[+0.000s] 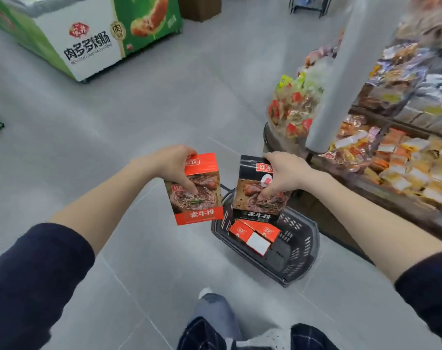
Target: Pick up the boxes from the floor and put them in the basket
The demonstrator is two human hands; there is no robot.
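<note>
My left hand [173,164] grips an orange box [202,198] with a steak picture, held upright just left of the basket. My right hand [281,173] grips a black box [252,198] of the same kind, held above the basket's far end. The dark plastic basket [300,251] stands on the grey floor below and right of the boxes. An orange box [252,234] lies inside it, possibly with another beside it.
A snack display [404,152] with many packets runs along the right, with a grey pillar [333,84] in front of it. A green and white freezer chest [88,36] stands at the back left. My leg and shoe [210,309] are below the basket. Grey tiled floor spreads left.
</note>
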